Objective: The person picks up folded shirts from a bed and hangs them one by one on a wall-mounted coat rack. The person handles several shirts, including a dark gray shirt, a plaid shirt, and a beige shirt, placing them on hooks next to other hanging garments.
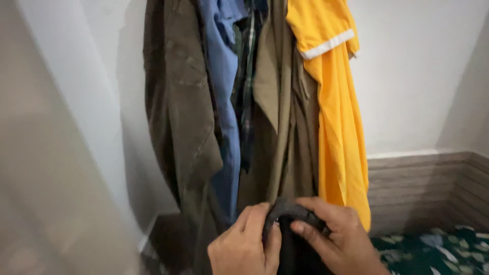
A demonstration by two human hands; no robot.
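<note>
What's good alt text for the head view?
Two hands, the left hand and the right hand, pinch the top edge of a dark garment low in the frame. Behind them, clothes hang against a white wall: an olive coat, a blue shirt, a khaki garment and a yellow shirt.

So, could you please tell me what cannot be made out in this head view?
- Dark garment: its lower part is cut off by the bottom edge, with both hands (left hand, right hand) covering its top.
- What the hanging clothes hang from: cut off by the top edge.
- Left foreground surface: blurred.
</note>
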